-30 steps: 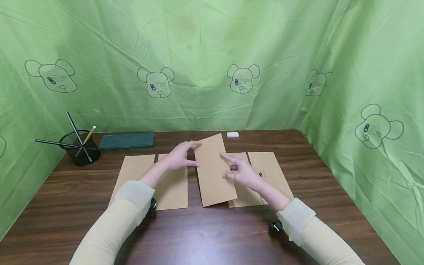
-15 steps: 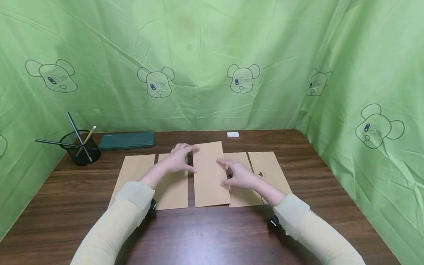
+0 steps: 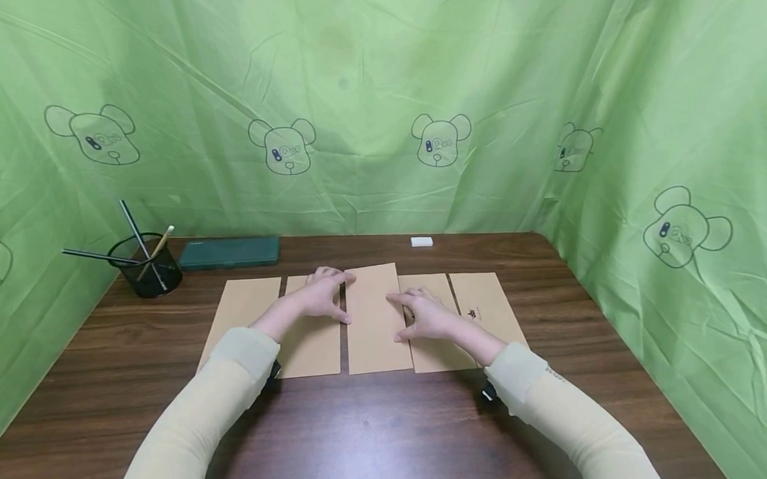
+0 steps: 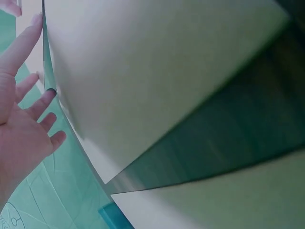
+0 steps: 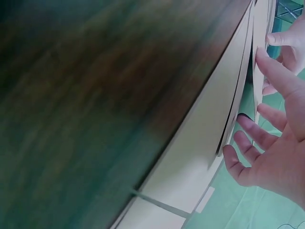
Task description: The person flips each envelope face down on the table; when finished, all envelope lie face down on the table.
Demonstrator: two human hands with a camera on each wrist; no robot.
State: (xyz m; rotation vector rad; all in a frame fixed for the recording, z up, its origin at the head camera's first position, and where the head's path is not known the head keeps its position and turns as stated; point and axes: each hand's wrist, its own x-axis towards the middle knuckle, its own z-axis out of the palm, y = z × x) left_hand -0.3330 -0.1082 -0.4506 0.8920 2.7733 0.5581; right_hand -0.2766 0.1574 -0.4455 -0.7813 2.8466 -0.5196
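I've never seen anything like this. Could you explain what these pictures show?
There's no machine here, just a person's two bare hands. The wide view comes from a camera on their head; the two close, slanted ones come from cameras on each wrist. Five flat brown pieces form a row on a dark wooden table. The left hand and right hand touch opposite edges of the middle piece. Farther back are a black pen cup, a green case and a small white block.
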